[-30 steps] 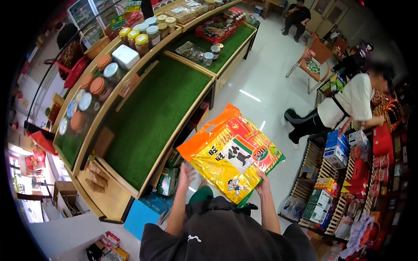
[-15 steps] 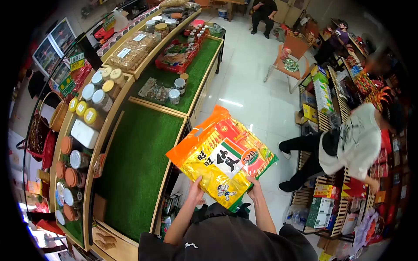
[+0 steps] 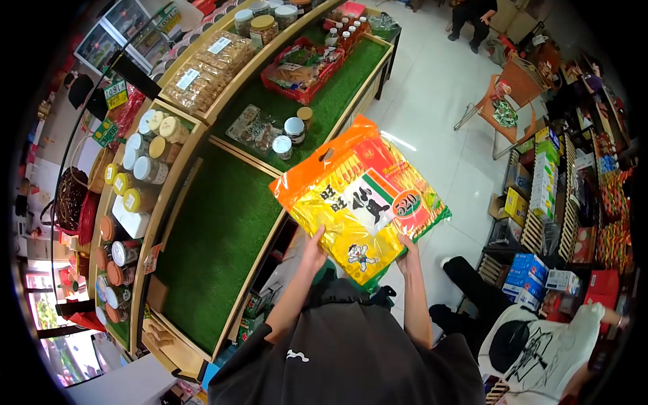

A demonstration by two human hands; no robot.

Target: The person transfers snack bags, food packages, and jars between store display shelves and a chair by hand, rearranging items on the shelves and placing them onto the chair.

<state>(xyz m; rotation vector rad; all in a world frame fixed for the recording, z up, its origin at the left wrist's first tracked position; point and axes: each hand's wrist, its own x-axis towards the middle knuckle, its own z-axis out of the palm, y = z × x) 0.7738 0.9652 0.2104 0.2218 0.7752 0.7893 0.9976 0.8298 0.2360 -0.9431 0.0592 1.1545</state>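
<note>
A large snack bag [image 3: 364, 209], yellow and red with an orange top band, is held up in front of my chest. Its front shows a big "520" and a cartoon child, and a handle slot is cut in the orange band. My left hand [image 3: 315, 248] grips the lower left edge, thumb on the front. At the lower right edge, my right hand [image 3: 408, 251] grips the bag the same way. The fingers behind the bag are hidden. Left of the bag lies a display bin lined with green turf [image 3: 216, 250].
Lidded jars [image 3: 150, 170] and bagged snacks [image 3: 223, 57] line the left shelf. A red basket [image 3: 302, 71] sits farther back. On the right stand an orange chair [image 3: 516, 91], racks of boxes [image 3: 526, 277] and a person in white [image 3: 540, 347]. Another person [image 3: 472, 20] sits at the back.
The bag, held in both hands, has risen slightly and shifted a little right in view. My view has turned, and the person in white appears lower on the right.
</note>
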